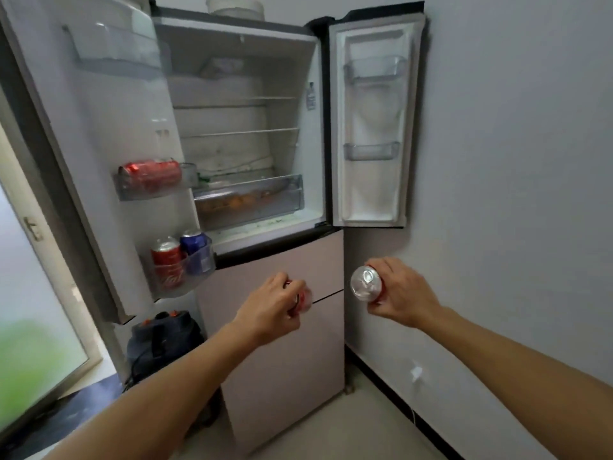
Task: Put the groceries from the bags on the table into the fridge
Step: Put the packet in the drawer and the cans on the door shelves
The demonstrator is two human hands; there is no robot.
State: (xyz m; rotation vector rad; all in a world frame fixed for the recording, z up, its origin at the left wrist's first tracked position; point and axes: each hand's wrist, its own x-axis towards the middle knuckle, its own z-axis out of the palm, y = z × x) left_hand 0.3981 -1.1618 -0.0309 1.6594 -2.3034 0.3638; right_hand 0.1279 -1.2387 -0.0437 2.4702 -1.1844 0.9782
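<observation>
A: Cans first. Where?

B: Two, both in hand, out in front of the closed lower drawers (282, 343) of the fridge (245, 78). Red can (306, 297) in the left hand (270, 305), mostly hidden behind the fingers. Silver-topped can (366, 283) in the right hand (404, 293), lid turned towards the camera, a little red showing at its lower edge.

A: Others inside the fridge?

B: On the left door (99, 111), yes. Lying red can (151, 172) on its side in the middle bin (149, 192). Upright red can (167, 260) and blue can (195, 249) side by side in the lowest bin (179, 287).

A: And the main compartment?

B: Shelves, then a clear drawer (248, 202) at the bottom with something orange in it, too blurred to name.

A: Room around?

B: Both upper doors wide open. Right door (371, 180) close against a pale wall (514, 161), carrying two clear bins. White round thing (235, 8) on top of the fridge. Dark appliance (162, 340) with orange knobs on the floor beneath the left door. Frosted glass door (33, 310) at far left, green blur behind it. Pale floor (365, 426), black skirting along the wall.

A: Hands, then.

B: Bare arms, both stretched forward, roughly level, well apart. Left: back of the hand up, fingers curled round the red can, gripping it. Right: fingers and thumb wrapped round the side of the silver-topped can, holding it tipped over.
</observation>
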